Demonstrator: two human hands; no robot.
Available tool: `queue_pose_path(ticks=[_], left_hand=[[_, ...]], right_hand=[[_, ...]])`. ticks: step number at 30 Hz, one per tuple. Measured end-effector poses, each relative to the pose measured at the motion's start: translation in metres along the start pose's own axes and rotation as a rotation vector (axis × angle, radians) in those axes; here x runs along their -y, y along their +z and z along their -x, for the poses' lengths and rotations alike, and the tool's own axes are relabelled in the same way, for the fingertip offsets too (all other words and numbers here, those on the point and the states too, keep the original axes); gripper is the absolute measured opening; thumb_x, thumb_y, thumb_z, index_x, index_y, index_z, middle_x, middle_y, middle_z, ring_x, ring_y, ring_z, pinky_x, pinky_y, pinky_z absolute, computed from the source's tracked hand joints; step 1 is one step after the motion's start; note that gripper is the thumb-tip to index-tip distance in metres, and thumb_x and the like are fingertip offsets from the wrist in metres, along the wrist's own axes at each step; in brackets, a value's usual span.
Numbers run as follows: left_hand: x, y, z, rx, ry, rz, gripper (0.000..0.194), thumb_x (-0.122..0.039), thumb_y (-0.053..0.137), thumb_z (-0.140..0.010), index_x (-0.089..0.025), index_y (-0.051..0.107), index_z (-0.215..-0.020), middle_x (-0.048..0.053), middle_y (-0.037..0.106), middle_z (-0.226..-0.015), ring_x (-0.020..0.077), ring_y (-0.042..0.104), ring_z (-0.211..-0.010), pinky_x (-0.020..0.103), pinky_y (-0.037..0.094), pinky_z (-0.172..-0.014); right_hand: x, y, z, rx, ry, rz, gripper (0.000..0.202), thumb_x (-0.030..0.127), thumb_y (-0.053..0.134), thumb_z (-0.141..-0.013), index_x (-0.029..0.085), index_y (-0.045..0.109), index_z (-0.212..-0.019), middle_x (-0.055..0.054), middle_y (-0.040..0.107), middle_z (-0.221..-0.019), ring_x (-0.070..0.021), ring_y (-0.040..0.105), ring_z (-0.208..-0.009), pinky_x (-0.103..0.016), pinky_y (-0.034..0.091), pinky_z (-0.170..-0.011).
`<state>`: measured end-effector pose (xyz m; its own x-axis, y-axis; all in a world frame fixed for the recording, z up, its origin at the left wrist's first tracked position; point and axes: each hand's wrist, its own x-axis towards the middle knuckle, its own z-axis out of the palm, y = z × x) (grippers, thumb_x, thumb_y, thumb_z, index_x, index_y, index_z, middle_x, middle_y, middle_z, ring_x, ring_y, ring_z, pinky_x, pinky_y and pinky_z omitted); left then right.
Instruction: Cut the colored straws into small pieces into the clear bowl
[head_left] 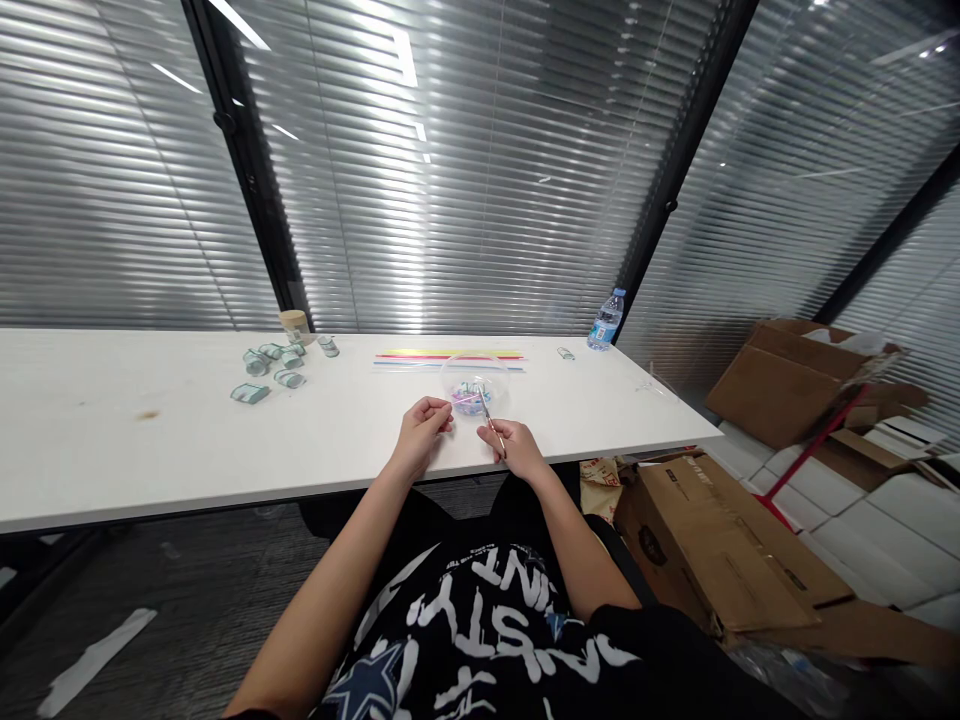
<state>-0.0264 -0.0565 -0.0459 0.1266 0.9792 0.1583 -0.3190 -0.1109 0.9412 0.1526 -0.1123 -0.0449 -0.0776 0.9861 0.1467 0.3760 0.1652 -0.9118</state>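
My right hand [511,446] is closed round the handles of a pair of scissors [487,415], whose blades point away from me over a clear plastic bowl [495,375]. Small blue, pink and purple pieces [469,402] lie in the bowl. At its near left edge, my left hand [426,428] is closed in a pinch on a thin pink strip [459,402] that reaches toward the scissor blades. Behind the bowl, long thin strips [405,356] in yellow, red and blue lie side by side on the white table [360,440].
Several clear greenish packets or rolls [289,378] lie at the left, near a jar with a tan lid [294,322]. A water bottle [606,322] stands at the far right corner. Cardboard boxes [720,540] fill the floor at the right. Blinds and windows rise behind the table.
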Motion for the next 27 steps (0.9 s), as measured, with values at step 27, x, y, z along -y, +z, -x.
queue_pose_path(ticks=[27], left_hand=[[-0.0007, 0.0003, -0.0002, 0.022, 0.010, -0.027, 0.036, -0.042, 0.080, -0.062, -0.016, 0.062, -0.080, 0.000, 0.059, -0.064, 0.0103, 0.053, -0.059, 0.024, 0.040, -0.061]], right_hand=[[-0.0015, 0.0019, -0.0010, 0.004, 0.003, 0.057, 0.051, 0.065, 0.055, -0.077, 0.016, 0.044, -0.065, 0.004, 0.044, -0.049, -0.0072, 0.038, -0.049, -0.020, 0.029, -0.053]])
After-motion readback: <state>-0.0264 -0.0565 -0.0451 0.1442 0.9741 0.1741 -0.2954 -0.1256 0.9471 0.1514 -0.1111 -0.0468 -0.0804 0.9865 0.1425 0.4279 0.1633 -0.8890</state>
